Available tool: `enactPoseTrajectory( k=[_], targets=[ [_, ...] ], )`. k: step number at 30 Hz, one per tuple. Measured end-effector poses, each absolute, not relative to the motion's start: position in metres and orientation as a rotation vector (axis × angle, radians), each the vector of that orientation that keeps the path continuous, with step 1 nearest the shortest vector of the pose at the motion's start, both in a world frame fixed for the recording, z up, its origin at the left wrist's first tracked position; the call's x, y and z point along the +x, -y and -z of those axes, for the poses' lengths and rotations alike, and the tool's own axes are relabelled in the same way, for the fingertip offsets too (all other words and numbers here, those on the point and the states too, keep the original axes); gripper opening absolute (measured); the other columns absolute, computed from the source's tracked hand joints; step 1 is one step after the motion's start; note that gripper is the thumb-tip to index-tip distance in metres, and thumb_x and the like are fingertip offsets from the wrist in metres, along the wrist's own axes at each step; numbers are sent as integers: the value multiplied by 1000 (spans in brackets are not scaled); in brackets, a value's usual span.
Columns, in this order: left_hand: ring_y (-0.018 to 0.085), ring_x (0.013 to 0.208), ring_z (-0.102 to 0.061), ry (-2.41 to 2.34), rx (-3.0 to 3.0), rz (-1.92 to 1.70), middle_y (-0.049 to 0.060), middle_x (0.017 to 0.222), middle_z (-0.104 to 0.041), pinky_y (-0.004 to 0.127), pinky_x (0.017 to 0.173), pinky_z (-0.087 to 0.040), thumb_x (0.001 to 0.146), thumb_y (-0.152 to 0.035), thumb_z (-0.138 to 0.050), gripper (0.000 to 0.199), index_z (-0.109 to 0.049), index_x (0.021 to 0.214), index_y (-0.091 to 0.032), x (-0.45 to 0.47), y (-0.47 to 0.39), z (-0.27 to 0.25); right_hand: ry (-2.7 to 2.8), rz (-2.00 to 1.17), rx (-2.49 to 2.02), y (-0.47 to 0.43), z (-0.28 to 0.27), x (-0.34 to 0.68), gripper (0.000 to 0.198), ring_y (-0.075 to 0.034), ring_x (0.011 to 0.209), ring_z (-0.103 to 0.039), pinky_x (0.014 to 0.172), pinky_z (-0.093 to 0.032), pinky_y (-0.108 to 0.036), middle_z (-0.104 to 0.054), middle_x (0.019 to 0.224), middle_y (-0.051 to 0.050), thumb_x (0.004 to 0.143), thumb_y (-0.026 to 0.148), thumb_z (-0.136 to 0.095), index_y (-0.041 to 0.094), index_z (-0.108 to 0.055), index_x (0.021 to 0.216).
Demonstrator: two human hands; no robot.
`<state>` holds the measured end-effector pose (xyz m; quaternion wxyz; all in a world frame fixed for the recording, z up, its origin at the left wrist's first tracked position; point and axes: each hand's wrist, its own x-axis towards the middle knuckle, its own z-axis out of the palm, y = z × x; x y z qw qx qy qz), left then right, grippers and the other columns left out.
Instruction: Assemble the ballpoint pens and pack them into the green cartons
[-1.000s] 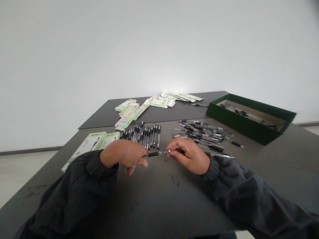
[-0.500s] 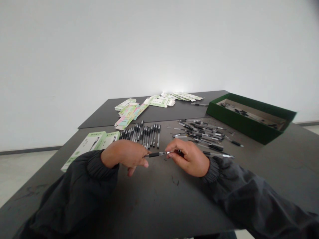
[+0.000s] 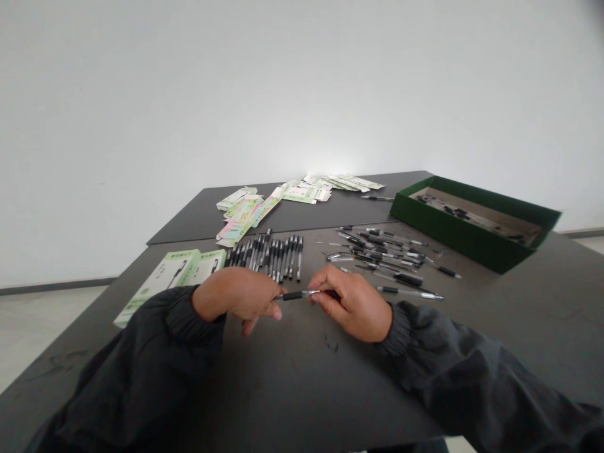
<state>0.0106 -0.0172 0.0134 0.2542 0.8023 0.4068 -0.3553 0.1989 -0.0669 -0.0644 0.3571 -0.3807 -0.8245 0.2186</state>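
Note:
A gel pen [image 3: 293, 295] with a black rubber grip lies level between my hands, its clear tip end toward the right. My left hand [image 3: 240, 296] is closed around its rear part, thumb below. At the tip end, the thumb and forefinger of my right hand [image 3: 353, 303] pinch together. A small dark piece shows inside the right fingers, mostly hidden; I cannot tell its kind. Just beyond my left hand, several capped pens [image 3: 285, 255] lie side by side in a row. Past my right hand is a loose heap of uncapped pens and parts [image 3: 382, 251].
Green-and-white pen boxes [image 3: 163, 277] lie at the left. Flattened cartons [image 3: 245, 217] spread across the back of the dark table [image 3: 283, 390]. A green open box [image 3: 457, 229] holding more pen parts stands at right. One pen [image 3: 377, 198] lies near its far corner.
My right hand has shifted slightly left, closer over the pen's tip. The round-ended dark piece in its fingers shows less now. The left hand and the pen have barely moved.

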Motion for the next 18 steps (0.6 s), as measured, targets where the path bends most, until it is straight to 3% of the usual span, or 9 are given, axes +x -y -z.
enactPoseTrajectory(
  k=[18],
  targets=[
    [19, 69, -67, -1096, 2206, 942, 8, 67, -72, 20, 52, -41, 86, -23, -44, 32, -53, 115, -11, 13, 20, -15, 2188, -399, -1019, 70, 69, 194, 7, -13, 70, -54, 64, -36, -24, -61, 79, -2, 85, 20, -49, 19, -52, 90]
  ],
)
